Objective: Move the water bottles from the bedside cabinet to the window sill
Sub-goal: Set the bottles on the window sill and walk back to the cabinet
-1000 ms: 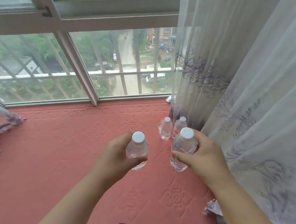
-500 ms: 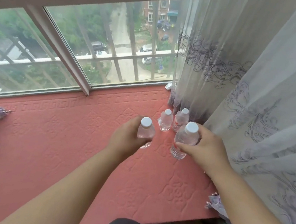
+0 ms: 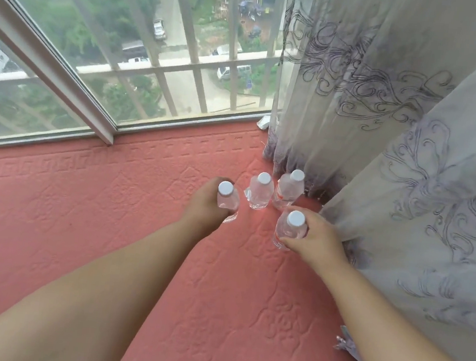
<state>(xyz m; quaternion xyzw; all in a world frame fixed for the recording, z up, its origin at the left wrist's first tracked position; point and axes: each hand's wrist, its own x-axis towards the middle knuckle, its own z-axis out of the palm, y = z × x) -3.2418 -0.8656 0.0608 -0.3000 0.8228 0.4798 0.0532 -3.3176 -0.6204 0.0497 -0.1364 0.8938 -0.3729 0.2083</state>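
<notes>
A person's two bare arms reach over a red embossed window sill, each hand wrapped around a small clear water bottle with a white cap. The left hand has its fingers closed around the left bottle, which stands upright, its base at or just above the sill; contact cannot be told. The right hand grips the right bottle from the side, thumb across the front, the bottle upright and low over the sill near the curtain.

Two more bottles stand free on the sill just beyond the hands: a middle bottle and, beside it to the right, a red-labelled bottle that is tilted slightly and sits at the curtain's hem. The four bottles form a loose cluster, close together, with the held pair nearer the person.

Behind the sill, a window with a pale frame looks down through bars onto trees, a road and parked cars. A sheer grey curtain with purple scroll embroidery hangs along the right side, its lower edge resting on the sill.
</notes>
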